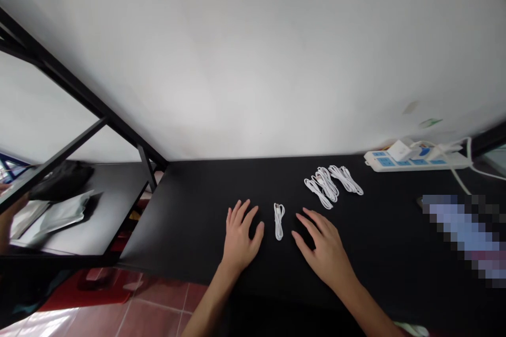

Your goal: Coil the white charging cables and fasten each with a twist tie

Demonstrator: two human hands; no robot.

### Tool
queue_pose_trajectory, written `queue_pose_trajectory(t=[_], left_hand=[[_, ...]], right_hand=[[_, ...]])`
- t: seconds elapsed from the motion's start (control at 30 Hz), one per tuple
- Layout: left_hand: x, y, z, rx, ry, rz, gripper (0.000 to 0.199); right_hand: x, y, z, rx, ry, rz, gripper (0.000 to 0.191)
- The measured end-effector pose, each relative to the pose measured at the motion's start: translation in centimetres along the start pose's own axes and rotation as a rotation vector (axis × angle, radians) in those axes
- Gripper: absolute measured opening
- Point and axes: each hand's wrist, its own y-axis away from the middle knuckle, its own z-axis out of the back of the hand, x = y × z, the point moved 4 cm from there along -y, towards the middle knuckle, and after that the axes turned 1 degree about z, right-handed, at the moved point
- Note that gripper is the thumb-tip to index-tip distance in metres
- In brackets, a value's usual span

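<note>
A coiled white cable (279,221) lies upright in the picture on the black table, between my two hands and touched by neither. My left hand (241,237) rests to its left, palm down, fingers spread, holding nothing. To the cable's right is my right hand (322,245), its fingers apart and nothing in them. Farther back on the right, three more coiled white cables (327,184) lie side by side.
A white power strip (419,160) with plugged-in adapters and cords sits along the wall at the right. A pixelated object (466,234) lies nearer. Beyond a black frame at the left are bags (65,214) and another person's hand (10,216).
</note>
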Motion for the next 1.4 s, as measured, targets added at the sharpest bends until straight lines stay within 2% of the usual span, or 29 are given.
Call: queue_pose_trajectory(t=[0.13, 0.27, 0.47, 0.63, 1.4], left_hand=[[1.0, 1.1, 0.0, 0.146, -0.154, -0.026, 0.059], [1.0, 2.1, -0.5, 0.192, -0.254, -0.056, 0.062], [0.8, 2.4, -1.3, 0.148, -0.388, -0.056, 0.054], [0.8, 2.3, -1.3, 0.135, -0.451, -0.05, 0.056], [1.1, 2.1, -1.4, 0.11, -0.433, -0.051, 0.054]], right_hand=[[-0.8, 1.4, -0.4, 0.08, 0.14, 0.01, 0.056], [-1.3, 2.1, -0.5, 0.114, 0.226, 0.009, 0.059], [-1.3, 2.4, -0.7, 0.116, 0.281, 0.003, 0.064], [-1.1, 2.3, -0.8, 0.116, 0.33, 0.001, 0.064], [-1.0, 2.1, -0.7, 0.101, 0.321, 0.0, 0.062]])
